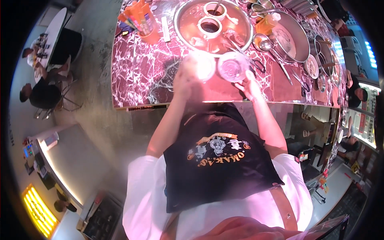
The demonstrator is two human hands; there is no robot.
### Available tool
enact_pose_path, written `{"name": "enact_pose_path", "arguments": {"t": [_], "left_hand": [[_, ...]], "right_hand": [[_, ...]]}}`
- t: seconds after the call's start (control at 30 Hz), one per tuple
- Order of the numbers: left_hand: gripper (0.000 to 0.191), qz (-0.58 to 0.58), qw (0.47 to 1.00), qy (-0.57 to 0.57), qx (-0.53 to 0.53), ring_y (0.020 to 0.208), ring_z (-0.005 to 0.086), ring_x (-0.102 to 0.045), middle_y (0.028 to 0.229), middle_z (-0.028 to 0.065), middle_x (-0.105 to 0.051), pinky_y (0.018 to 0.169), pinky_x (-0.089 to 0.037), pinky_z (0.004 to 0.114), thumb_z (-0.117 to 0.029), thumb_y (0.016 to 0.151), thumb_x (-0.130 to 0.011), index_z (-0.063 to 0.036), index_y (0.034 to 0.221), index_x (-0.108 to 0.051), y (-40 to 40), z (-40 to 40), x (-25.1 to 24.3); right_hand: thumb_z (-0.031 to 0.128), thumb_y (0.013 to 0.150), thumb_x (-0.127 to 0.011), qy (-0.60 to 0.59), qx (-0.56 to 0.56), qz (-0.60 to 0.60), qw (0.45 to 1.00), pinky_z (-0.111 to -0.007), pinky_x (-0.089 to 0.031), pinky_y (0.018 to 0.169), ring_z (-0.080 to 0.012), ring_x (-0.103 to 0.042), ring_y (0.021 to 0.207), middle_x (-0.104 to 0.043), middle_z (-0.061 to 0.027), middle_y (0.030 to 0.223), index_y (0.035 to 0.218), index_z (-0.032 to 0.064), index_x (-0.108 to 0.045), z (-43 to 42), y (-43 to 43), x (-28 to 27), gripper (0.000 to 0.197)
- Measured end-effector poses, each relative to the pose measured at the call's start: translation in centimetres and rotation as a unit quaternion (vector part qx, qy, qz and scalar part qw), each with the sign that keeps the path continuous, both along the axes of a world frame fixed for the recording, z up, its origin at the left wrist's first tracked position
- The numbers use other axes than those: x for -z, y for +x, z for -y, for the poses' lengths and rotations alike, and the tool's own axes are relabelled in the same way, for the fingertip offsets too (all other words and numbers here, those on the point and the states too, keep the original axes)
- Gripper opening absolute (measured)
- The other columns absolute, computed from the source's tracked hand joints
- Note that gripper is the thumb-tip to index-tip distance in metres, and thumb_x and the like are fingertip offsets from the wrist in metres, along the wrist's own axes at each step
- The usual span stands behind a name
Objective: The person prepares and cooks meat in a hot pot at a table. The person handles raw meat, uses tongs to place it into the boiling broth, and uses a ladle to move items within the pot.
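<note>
Near the front of a marble-patterned counter [135,69], my left hand [183,79] grips the side of a pale round bowl [204,67], partly washed out by glare. My right hand [249,86] holds a translucent round bowl [232,66] by its lower right rim. The two bowls are side by side. Just beyond them is a wide round pan [184,45] of reddish broth with meat pieces, and two white cups [210,27] of dark liquid stand in it. Black-handled scissors [257,64] lean at the pan's right edge, close to my right hand.
An orange cup [151,37] of packets stands at the back left. To the right are a ladle [264,43], a squeeze bottle [267,22], a large metal pot [304,45], tongs [283,67], more scissors [303,84] and several dishes. People sit at a white table [55,33] far left.
</note>
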State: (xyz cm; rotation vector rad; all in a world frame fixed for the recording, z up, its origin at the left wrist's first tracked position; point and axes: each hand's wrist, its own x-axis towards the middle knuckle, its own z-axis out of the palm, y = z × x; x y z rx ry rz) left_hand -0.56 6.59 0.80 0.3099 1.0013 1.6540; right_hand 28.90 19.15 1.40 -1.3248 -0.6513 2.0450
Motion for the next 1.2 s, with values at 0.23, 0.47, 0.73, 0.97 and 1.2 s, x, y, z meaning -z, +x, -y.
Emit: {"name": "enact_pose_path", "arguments": {"t": [0.23, 0.47, 0.73, 0.97, 1.2], "left_hand": [[0.043, -0.023, 0.965, -0.170, -0.196, 0.126, 0.0296, -0.058, 0.141, 0.0126, -0.055, 0.100, -0.055, 0.053, -0.026, 0.108, -0.048, -0.0083, 0.148, -0.044, -2.9, 2.6, 2.5], [0.028, -0.248, 0.859, -0.308, -0.325, 0.075, 0.0116, -0.054, 0.088, 0.0017, -0.056, 0.067, -0.051, 0.027, -0.028, 0.107, -0.052, -0.0025, 0.116, -0.059, 2.1, 6.5, 6.7], [0.021, -0.672, 0.703, -0.228, 0.039, 0.087, 0.0381, -0.068, 0.097, 0.0197, -0.068, 0.078, -0.054, 0.046, -0.007, 0.086, -0.062, -0.0020, 0.106, -0.066, 7.1, -2.1, 3.9], [0.004, -0.672, 0.703, -0.231, 0.021, 0.068, 0.0298, -0.067, 0.080, 0.0142, -0.067, 0.064, -0.053, 0.040, -0.004, 0.094, -0.059, -0.0030, 0.096, -0.062, 7.2, -1.5, 4.9], [0.012, -0.274, 0.931, -0.240, 0.036, 0.061, 0.0084, -0.053, 0.080, 0.0027, -0.062, 0.056, -0.046, 0.024, -0.008, 0.103, -0.050, -0.0029, 0.111, -0.057, 6.3, 2.2, 3.0]], "right_hand": [[0.017, 0.087, -0.073, 0.490, -0.145, 0.473, 0.718, -0.044, -0.051, 0.087, -0.0336, -0.063, 0.099, -0.064, -0.0156, 0.111, 0.113, 0.0055, -0.065, -5.8, 3.9, 3.7, 0.030], [0.022, 0.074, -0.083, 0.485, -0.339, 0.534, 0.605, -0.046, -0.049, 0.096, -0.0382, -0.058, 0.112, -0.058, -0.0178, 0.117, 0.115, 0.0050, -0.055, -9.6, 4.7, 1.6, 0.052], [0.030, 0.074, -0.085, 0.446, -0.420, 0.567, 0.550, -0.050, -0.053, 0.087, -0.0401, -0.064, 0.105, -0.061, -0.0192, 0.114, 0.107, 0.0046, -0.058, -12.9, 6.1, 0.3, 0.050], [0.018, 0.080, -0.070, 0.381, -0.441, 0.430, 0.689, -0.048, -0.052, 0.090, -0.0412, -0.067, 0.103, -0.070, -0.0238, 0.108, 0.126, 0.0061, -0.052, -16.2, 7.1, -5.2, 0.051], [0.030, 0.081, -0.071, 0.366, -0.507, 0.599, 0.500, -0.048, -0.053, 0.092, -0.0389, -0.067, 0.108, -0.070, -0.0237, 0.111, 0.128, 0.0061, -0.056, -20.6, 1.6, -11.2, 0.054]]}}
